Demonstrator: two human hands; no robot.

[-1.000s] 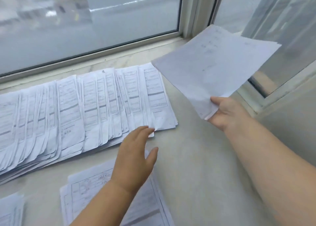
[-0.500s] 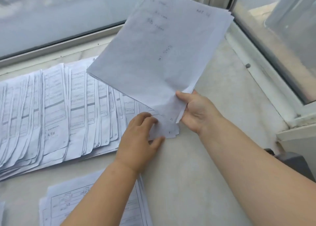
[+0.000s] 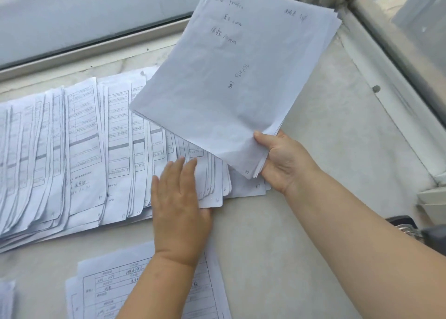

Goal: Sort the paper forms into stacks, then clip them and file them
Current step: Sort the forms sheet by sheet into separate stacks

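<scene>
A long fanned row of printed forms [image 3: 82, 154] lies across the pale sill from the left edge to the middle. My left hand [image 3: 179, 198] rests flat on the right end of that row, fingers straight, thumb at the lower edge of the sheets. My right hand [image 3: 282, 161] grips the lower corner of a thin bundle of sheets [image 3: 231, 77], blank side up with faint handwriting, held tilted in the air above the row's right end. A separate stack of forms [image 3: 115, 285] lies near me, partly hidden by my left forearm.
The stone sill [image 3: 325, 198] runs to a window frame [image 3: 391, 82] on the right and a glass pane [image 3: 84, 12] behind. A dark object [image 3: 407, 224] sits at the right edge beside my right arm. Another paper pile [image 3: 6, 299] shows at bottom left.
My right hand has brought the bundle from the right to above the row's end. My left hand has reached forward and settled flat on the last forms.
</scene>
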